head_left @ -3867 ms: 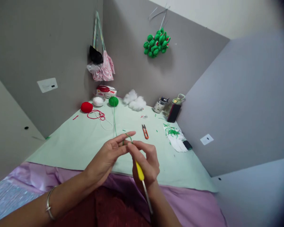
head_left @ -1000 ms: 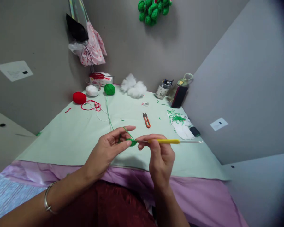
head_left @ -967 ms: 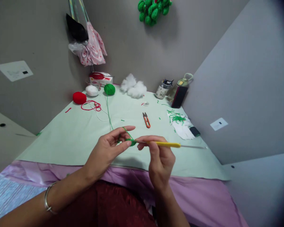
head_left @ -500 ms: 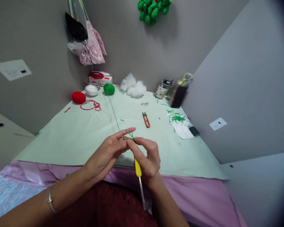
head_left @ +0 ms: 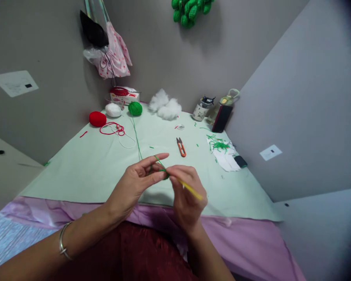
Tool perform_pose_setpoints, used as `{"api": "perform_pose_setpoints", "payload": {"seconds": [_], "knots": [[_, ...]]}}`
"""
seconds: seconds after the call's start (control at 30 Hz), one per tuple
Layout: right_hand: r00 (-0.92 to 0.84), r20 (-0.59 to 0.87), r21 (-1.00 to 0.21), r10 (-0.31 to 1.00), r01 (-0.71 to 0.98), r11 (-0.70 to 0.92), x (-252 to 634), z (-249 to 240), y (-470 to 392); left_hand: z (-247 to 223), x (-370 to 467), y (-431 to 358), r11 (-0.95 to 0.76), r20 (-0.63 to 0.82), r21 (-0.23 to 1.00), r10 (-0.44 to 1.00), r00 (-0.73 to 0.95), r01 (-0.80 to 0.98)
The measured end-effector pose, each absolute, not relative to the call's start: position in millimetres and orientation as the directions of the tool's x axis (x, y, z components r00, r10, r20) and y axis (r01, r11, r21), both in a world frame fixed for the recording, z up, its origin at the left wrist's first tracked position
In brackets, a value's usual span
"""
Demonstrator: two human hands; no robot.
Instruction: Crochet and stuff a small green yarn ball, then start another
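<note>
My left hand [head_left: 134, 181] pinches a small green crocheted piece [head_left: 165, 175], with green yarn looped over its raised index finger. That yarn [head_left: 136, 137] runs back to a green ball [head_left: 135, 109] on the table. Closed round a crochet hook with a yellow handle [head_left: 190, 190] is my right hand [head_left: 189, 199], its fingertips touching the green piece. The handle slants down to the right and is slightly blurred; the hook's tip is hidden at the piece. Beyond my hands lie orange-handled thread snips [head_left: 181, 147].
Red [head_left: 97, 119] and white [head_left: 113, 110] yarn balls sit at the back left, near white stuffing [head_left: 165, 106]. At the right are a cup of tools [head_left: 201, 110], a bottle [head_left: 228, 97], a dark phone [head_left: 222, 118] and green yarn scraps [head_left: 220, 145].
The yellow hook has swung from pointing down towards my lap to slanting right. My right hand has turned and shifted slightly right. The yarn to the ball has gone from taut to slack.
</note>
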State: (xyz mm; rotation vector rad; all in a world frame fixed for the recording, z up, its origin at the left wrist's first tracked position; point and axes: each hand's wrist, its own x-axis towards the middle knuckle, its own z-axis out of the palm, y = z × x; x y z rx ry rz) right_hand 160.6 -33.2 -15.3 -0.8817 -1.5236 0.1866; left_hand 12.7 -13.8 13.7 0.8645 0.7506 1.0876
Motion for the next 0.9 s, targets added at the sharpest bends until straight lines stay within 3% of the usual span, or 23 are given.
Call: {"api": "perform_pose_setpoints", "payload": {"seconds": [0.07,0.1,0.17,0.23,0.33,0.47,0.63,0.73,0.9], "knots": [[0.044,0.850,-0.472,0.525,0.505,0.722,161.9,-18.1,-33.1,14.2,12.4,-11.1,0.334,-0.164,0.823,0.914,0.371,-0.460],[0.057,0.850,-0.478,0.524,0.501,0.721,163.2,-17.7,-32.4,14.7,11.5,-9.3,0.395,-0.198,0.789,0.889,0.413,-0.471],[0.164,0.763,-0.635,0.625,0.368,0.679,166.5,-13.6,-30.2,16.0,8.8,-5.5,0.466,-0.239,0.740,0.857,0.458,-0.486],[0.253,0.603,-0.795,0.757,0.117,0.595,169.0,-8.1,-27.8,17.0,6.4,-3.0,0.441,-0.229,0.746,0.874,0.429,-0.499],[0.217,0.495,-0.851,0.841,-0.078,0.520,168.6,-3.7,-25.9,17.5,5.6,-4.5,0.346,-0.169,0.820,0.908,0.385,-0.457],[0.186,0.485,-0.870,0.854,0.006,0.493,165.7,-6.1,-26.2,17.1,7.7,-10.2,0.262,-0.102,0.886,0.915,0.390,-0.383],[0.197,0.387,-0.879,0.901,-0.217,0.425,169.2,-8.0,-23.5,17.6,7.9,-11.0,0.180,-0.068,0.925,0.945,0.320,-0.336],[0.194,0.387,-0.866,0.901,-0.260,0.428,171.2,-5.9,-21.5,18.6,7.3,-10.4,0.181,-0.076,0.926,0.949,0.305,-0.332],[0.185,0.473,-0.862,0.861,-0.104,0.496,174.2,-0.3,-27.9,19.5,7.3,-11.6,0.169,-0.076,0.934,0.954,0.289,-0.313]]}}
